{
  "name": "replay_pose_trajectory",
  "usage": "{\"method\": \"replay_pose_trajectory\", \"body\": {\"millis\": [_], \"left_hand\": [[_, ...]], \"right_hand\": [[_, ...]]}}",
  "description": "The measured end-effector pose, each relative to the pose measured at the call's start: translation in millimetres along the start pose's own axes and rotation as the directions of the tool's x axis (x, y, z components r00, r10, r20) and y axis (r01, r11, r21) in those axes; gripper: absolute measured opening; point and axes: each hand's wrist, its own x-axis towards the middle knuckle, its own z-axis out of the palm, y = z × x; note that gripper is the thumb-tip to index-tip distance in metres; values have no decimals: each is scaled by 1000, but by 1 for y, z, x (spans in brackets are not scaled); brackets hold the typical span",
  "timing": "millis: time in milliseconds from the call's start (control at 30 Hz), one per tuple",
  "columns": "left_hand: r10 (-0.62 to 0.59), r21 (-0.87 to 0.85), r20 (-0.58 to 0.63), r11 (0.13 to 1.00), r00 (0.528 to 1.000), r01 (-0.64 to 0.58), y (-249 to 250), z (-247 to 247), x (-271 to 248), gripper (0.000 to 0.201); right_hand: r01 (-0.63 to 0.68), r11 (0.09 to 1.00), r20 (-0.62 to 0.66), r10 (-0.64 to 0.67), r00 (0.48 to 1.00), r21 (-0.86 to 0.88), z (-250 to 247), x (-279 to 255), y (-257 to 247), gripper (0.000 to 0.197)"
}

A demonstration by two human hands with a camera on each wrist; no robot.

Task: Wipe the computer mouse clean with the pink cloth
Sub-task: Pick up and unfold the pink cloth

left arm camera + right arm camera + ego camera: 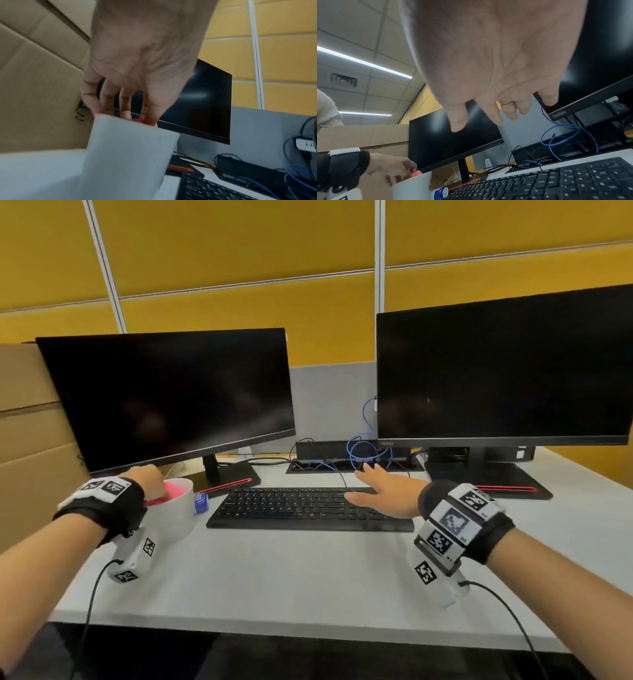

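Note:
The pink cloth (174, 491) lies inside a white tub (178, 518) at the left of the desk. My left hand (154, 479) reaches down into the tub; in the right wrist view its fingertips pinch a raised bit of the pink cloth (416, 174). In the left wrist view a little of the cloth (137, 120) shows above the tub's rim (128, 135). My right hand (373, 484) hovers flat, fingers spread, over the right end of the black keyboard (291, 508). No computer mouse is visible in any view.
Two dark monitors (171, 395) (503, 371) stand behind the keyboard. Blue and black cables (366, 450) tangle at a cable box between them. A small blue-and-white item (201, 501) sits by the tub. Cardboard boxes (30, 422) rise at the left.

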Motion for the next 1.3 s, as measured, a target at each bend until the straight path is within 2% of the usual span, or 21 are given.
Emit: {"method": "replay_pose_trajectory", "body": {"millis": [100, 167, 267, 333, 400, 467, 533, 733, 800, 900, 1033, 1133, 1233, 1300], "left_hand": [[30, -67, 59, 997, 998, -26, 3, 3, -4, 36], [32, -199, 89, 980, 996, -13, 13, 8, -14, 35], [-19, -368, 36, 929, 999, 30, 22, 16, -16, 36], [-27, -383, 23, 923, 999, 34, 24, 20, -15, 44], [-16, -418, 17, 908, 1000, 21, 29, 22, -15, 41], [6, -393, -9, 919, 1000, -9, 35, 21, -17, 36], [24, -290, -59, 956, 998, -41, 39, 19, -15, 36], [14, 12, -210, 1000, 978, -11, 53, -1, -31, 35], [40, 54, -301, 998, 953, -25, 52, -9, -37, 32], [90, 8, -480, 995, 872, -99, 53, -23, -45, 25], [213, -22, -623, 957, 753, -288, 71, -43, -60, 22], [277, -68, -639, 909, 717, -412, 98, -49, -73, 21], [324, -175, -546, 858, 773, -484, 134, -48, -84, 26], [370, -326, -464, 774, 805, -543, 161, -47, -88, 28]], "right_hand": [[-22, 1000, 6, 22, 1000, -2, 8, -5, 4, 72], [-38, 999, 30, 38, 999, 0, 14, -8, 6, 72], [-47, 999, 43, 46, 998, 2, 16, -10, 7, 73], [-51, 999, 43, 51, 998, 3, 16, -11, 7, 73], [-50, 999, 50, 50, 998, -1, 16, -11, 7, 73], [-49, 999, 48, 49, 998, 3, 15, -11, 8, 73], [-44, 999, 52, 44, 998, -1, 14, -12, 7, 73], [-28, 999, 50, 27, 998, 18, 15, -13, 10, 73], [-13, 1000, 51, 12, 999, 24, 15, -14, 10, 72], [13, 998, 33, -15, 999, 57, 16, -12, 11, 72], [53, 992, -51, -47, 998, 117, 17, 0, 13, 71], [112, 972, -188, -73, 980, 206, 18, 6, 15, 63], [203, 915, -367, -66, 928, 349, 22, 13, 18, 49], [273, 861, -452, -57, 890, 430, 22, 17, 23, 49]]}}
